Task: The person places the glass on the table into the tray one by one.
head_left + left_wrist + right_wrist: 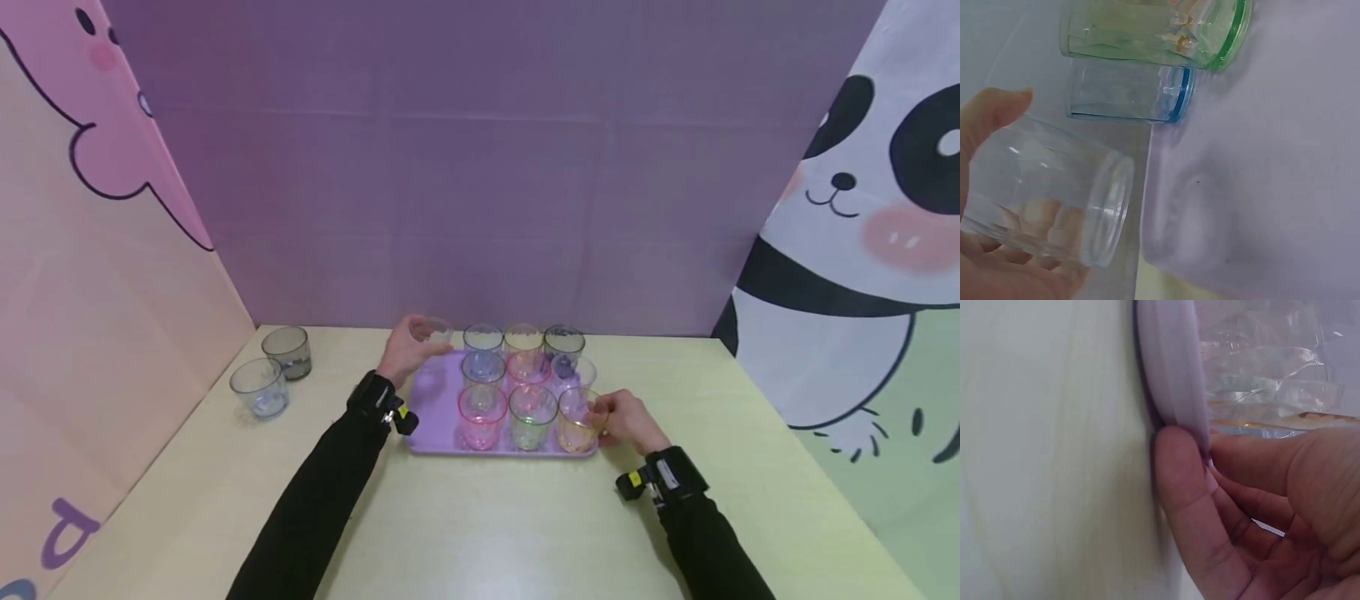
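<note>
My left hand (pixel 407 348) holds a clear glass (pixel 432 330) by its side, at the far left corner of a purple tray (pixel 431 417). In the left wrist view this glass (pixel 1054 181) is tilted, with its base beside the tray's edge (pixel 1147 219). Thumb and fingers of my right hand (pixel 630 421) pinch the tray's rim (pixel 1175 369) at the near right corner. Right beside that hand stands an amber glass (pixel 576 425). Pink (pixel 482 421) and green (pixel 532 421) glasses complete the near row, with more coloured glasses behind them.
Off to the left on the table (pixel 480 525) stand a grey glass (pixel 292 354) and a clear bluish glass (pixel 262 392). A purple backdrop (pixel 480 167) rises behind the tray. Printed panels flank the table on both sides.
</note>
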Available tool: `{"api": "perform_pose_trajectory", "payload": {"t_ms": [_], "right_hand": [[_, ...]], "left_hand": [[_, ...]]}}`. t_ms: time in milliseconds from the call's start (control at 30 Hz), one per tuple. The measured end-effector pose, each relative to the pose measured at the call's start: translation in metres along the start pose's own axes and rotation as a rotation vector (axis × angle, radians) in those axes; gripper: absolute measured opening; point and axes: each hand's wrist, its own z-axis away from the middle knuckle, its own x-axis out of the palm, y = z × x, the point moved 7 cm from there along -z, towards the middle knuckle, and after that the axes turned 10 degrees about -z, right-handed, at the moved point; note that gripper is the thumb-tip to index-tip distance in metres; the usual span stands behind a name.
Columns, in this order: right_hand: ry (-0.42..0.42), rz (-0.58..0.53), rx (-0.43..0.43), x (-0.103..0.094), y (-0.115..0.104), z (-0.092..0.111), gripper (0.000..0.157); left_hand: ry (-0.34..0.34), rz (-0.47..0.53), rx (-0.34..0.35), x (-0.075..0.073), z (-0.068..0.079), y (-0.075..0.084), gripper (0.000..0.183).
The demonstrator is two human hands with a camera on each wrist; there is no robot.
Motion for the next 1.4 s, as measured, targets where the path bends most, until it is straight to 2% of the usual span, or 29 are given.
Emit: {"api": "perform_pose_trajectory", "payload": {"t_ms": [500,633,867,1133,1400], "right_hand": [[0.005,0.008,-0.003,0.000,-0.001,0.003,0.009],[0.008,0.004,-0.009,0.001,-0.001,0.002,0.008],[0.003,0.003,-0.010,0.001,-0.001,0.002,0.008],[0.003,0.020,0.009,0.000,-0.001,0.002,0.009],[0.001,0.022,0.014,0.000,-0.002,0.001,0.008]], "left_hand": [[0.005,-0.069,-0.034,0.016,-0.003,-0.012,0.083],[0.006,-0.109,-0.052,0.016,-0.003,-0.015,0.081],[0.022,-0.192,-0.036,0.015,-0.006,-0.018,0.084],[0.007,-0.164,-0.039,0.016,-0.003,-0.018,0.084],[0.016,-0.187,-0.035,0.016,-0.002,-0.015,0.083]]}}
